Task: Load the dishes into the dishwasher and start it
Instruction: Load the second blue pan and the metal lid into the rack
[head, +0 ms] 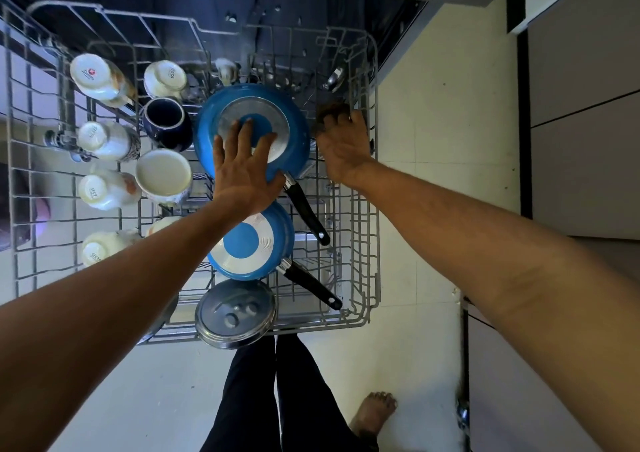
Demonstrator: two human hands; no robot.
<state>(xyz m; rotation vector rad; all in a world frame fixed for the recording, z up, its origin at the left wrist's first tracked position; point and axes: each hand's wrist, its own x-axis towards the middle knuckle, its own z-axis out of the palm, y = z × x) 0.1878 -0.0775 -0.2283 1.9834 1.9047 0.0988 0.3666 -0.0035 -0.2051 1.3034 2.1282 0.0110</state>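
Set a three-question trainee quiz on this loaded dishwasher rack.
1. Multiple choice: what does the left hand press flat on?
A) the upturned base of the larger blue pan
B) a steel lid
C) a white cup

2. True or false: the black handles of the larger pan and the smaller blue pan both point toward the right side of the rack, away from the cups.

3. Fill in: the steel lid sits at the rack's ____ edge, near or far from the person.

Key: 1 A; 2 true; 3 near.
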